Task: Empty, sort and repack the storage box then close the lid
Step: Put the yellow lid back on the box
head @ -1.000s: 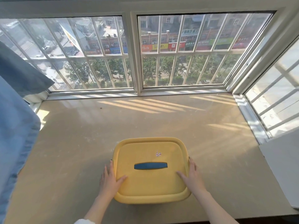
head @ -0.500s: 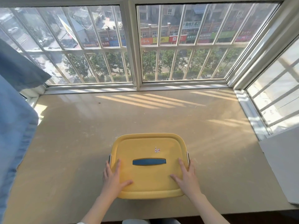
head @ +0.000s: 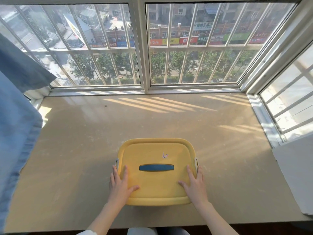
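Both hands lie flat, fingers straight: left hand [head: 120, 183], right hand [head: 194, 184] on the yellow lid [head: 156, 170]. Smooth, stiff plastic, probably slippery; the blue handle [head: 156, 167] looks the surest hold.

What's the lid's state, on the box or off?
On: the yellow lid sits flat in place, left hand and right hand flat on it. Whether the side latches are fastened: cannot tell.

We see a lid [head: 157, 184] of smooth yellow plastic with a soft sheen, its handle [head: 156, 167] a glossier blue plastic. The desk [head: 84, 141] looks like polished beige stone, glossy but dust-streaked. The curtain [head: 15, 124] is matt blue cloth; the bars [head: 167, 65] look like white-painted metal.
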